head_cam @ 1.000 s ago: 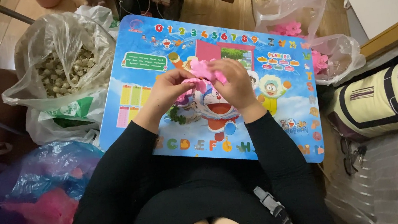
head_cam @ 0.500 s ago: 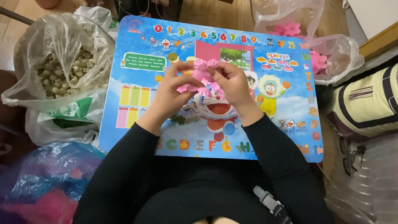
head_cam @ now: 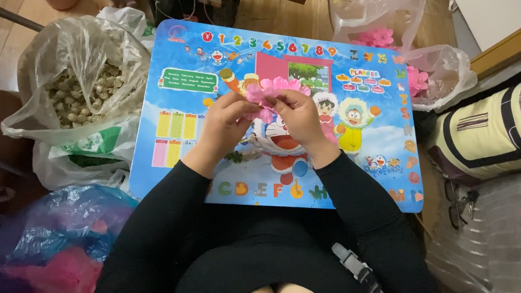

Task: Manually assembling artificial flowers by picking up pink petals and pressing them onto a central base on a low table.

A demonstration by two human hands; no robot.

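Flower (head_cam: 276, 88): pink, being held just above the blue board (head_cam: 354, 155), between both hands.
Left hand (head_cam: 227, 121): fingers closing on the flower's left edge, bracing it.
Right hand (head_cam: 300, 115): fingertips pinching the petals from the right, likely shaping them.
Bags: pale pieces (head_cam: 78, 92) sitting left, pink flowers (head_cam: 386, 38) right, both within reach.

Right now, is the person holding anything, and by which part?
Both hands, left hand and right hand, pinch a pink petalled plastic flower by its lower edge, petals fanning away above the fingers.
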